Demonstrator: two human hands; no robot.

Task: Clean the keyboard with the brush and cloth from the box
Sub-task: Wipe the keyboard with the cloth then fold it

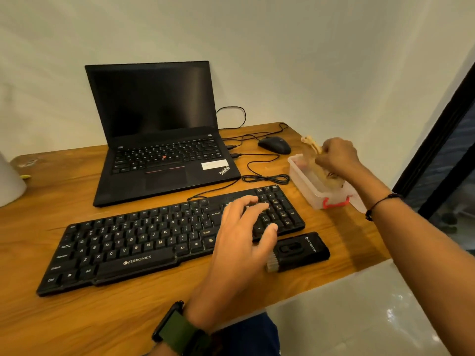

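On the wooden desk point(108, 312) by a white wall, right hand point(339, 156) grips the cloth point(314, 160) over the box point(312, 190); left hand point(241, 242) rests spread on the keyboard point(144, 242).

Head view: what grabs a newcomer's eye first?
The right hand lifting a yellowish cloth over the clear box at the desk's right edge. Then the left hand resting on the black keyboard, with the brush lying just in front.

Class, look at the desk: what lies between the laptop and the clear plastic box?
In the head view, black cables loop on the wood between the laptop and the box; a black mouse sits farther back.
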